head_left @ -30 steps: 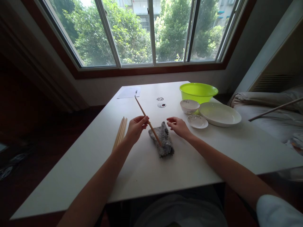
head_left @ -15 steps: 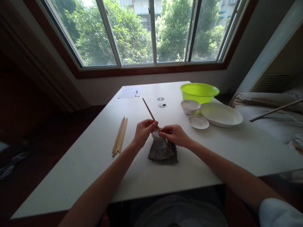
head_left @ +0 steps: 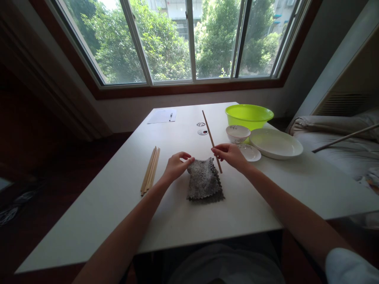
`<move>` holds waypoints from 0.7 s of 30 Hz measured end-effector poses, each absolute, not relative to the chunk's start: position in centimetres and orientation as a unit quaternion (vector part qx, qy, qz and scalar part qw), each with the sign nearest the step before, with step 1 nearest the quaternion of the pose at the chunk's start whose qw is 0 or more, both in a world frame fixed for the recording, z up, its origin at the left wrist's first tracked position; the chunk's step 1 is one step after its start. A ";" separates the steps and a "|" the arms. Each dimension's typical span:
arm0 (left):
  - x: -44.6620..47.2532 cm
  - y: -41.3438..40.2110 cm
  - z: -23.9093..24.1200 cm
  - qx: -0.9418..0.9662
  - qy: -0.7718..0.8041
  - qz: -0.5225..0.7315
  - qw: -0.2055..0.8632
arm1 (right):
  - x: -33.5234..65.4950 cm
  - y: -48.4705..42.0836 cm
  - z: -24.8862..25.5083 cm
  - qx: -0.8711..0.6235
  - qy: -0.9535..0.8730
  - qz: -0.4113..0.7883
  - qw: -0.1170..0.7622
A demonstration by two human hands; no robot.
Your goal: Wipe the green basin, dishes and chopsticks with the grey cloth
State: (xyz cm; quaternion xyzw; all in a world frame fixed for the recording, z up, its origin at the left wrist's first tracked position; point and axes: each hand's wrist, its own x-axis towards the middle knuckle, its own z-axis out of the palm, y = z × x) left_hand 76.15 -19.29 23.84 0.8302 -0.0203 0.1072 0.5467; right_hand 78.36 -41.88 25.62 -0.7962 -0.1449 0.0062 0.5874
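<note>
My right hand (head_left: 231, 154) pinches a single wooden chopstick (head_left: 209, 134) near its lower end, and the stick slants up and away toward the window. A grey cloth (head_left: 204, 183) lies flat on the white table (head_left: 118, 213) between my hands. My left hand (head_left: 176, 165) rests at the cloth's far left corner, thumb and fingers curled on its edge. A bundle of wooden chopsticks (head_left: 149, 170) lies on the table left of my left hand.
To the right stand a lime green basin (head_left: 248, 114), a small patterned bowl (head_left: 237, 133), a small saucer (head_left: 251, 153) and a large white plate (head_left: 276, 142). A sheet of paper with a pen (head_left: 162, 115) lies at the far edge. A bed with a long stick (head_left: 345, 137) is at the right.
The chopstick has passed from my left hand to my right hand and moved right, off the cloth. The cloth has gone from rolled to spread flat, with my left hand now on its corner.
</note>
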 end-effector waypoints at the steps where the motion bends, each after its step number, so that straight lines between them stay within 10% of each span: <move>1: 76.2 -19.3 23.6 0.833 -0.025 0.099 0.544 | 78.7 -42.6 25.8 -0.828 -0.129 -0.010 0.546; 9: 76.7 -19.2 22.6 0.868 -0.013 0.089 0.488 | 80.2 -45.2 24.5 -0.979 -0.057 -0.068 0.186; 21: 76.9 -18.6 23.4 0.895 0.007 0.112 0.432 | 78.4 -43.1 25.3 -0.999 -0.043 -0.002 0.009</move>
